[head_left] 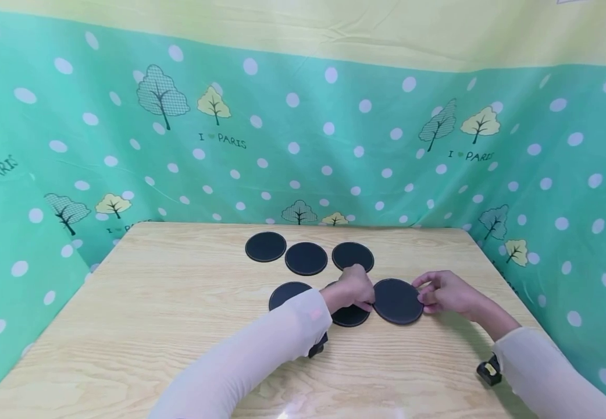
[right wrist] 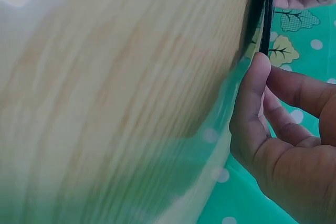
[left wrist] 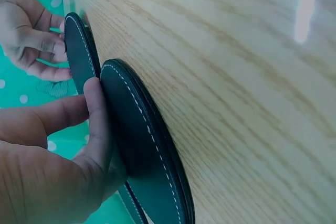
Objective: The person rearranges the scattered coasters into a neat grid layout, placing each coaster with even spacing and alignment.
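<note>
A black round coaster with light edge stitching is at the right end of the near row. At its right rim, my right hand pinches it between thumb and fingers; the right wrist view shows this coaster edge-on. My left hand reaches over the middle coaster, partly covering it. In the left wrist view the left thumb and forefinger meet at the left rim of the right-hand coaster, beside the nearer coaster. Another coaster lies left, partly behind the left sleeve.
A far row holds three more black coasters: a left one, a middle one and a right one. All lie on a glossy wood-grain table. A green dotted curtain hangs around the back and sides.
</note>
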Demonstrator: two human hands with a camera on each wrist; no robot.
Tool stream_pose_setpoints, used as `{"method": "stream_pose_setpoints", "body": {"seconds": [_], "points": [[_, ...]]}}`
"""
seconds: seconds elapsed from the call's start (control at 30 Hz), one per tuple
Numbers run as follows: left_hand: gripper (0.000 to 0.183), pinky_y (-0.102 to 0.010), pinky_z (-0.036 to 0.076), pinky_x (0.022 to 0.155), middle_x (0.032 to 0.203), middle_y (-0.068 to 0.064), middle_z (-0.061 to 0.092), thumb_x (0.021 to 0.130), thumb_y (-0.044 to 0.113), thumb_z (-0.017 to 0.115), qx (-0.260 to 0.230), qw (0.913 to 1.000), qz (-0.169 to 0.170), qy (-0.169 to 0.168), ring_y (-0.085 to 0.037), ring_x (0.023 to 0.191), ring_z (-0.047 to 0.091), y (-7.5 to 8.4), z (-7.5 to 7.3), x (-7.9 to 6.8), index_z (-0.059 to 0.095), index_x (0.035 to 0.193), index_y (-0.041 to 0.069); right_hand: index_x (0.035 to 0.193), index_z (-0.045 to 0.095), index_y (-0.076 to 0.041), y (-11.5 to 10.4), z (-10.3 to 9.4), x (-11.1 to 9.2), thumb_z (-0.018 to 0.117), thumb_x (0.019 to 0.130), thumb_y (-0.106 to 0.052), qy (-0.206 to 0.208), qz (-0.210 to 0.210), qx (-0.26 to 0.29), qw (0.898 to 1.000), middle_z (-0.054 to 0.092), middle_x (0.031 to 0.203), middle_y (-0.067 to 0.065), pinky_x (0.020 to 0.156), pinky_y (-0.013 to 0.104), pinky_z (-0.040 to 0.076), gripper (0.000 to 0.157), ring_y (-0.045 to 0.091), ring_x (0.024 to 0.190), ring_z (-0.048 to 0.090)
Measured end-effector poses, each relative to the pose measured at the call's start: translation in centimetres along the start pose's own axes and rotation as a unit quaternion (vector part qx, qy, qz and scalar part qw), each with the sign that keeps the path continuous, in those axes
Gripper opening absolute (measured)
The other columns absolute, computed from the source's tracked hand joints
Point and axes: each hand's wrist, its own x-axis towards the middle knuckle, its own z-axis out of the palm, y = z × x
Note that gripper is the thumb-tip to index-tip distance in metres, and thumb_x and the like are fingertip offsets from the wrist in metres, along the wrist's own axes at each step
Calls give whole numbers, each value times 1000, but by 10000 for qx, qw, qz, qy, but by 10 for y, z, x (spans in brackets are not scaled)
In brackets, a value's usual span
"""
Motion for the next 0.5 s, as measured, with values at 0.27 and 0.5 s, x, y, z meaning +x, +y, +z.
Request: {"method": "stream_pose_setpoints", "body": {"seconds": [0.27,0.5], "points": [[18,-27,64,59,84,-12,60,81,-20,73,-605,9978,9,-266,-30,72,76,-3,-4,-5,66,92,-8,126,51,12,1,2,-1,65,89,12,-82,81,-181,9998,58,97,16,72,37,65,39,23,81,67],[21,-29,65,63,84,-12,60,81,-24,70,-981,9937,80,-535,-32,76,75,-7,-6,-4,66,97,-10,124,52,14,1,2,-1,69,87,11,-197,-20,-180,9996,54,95,13,69,37,65,41,21,77,65]]}}
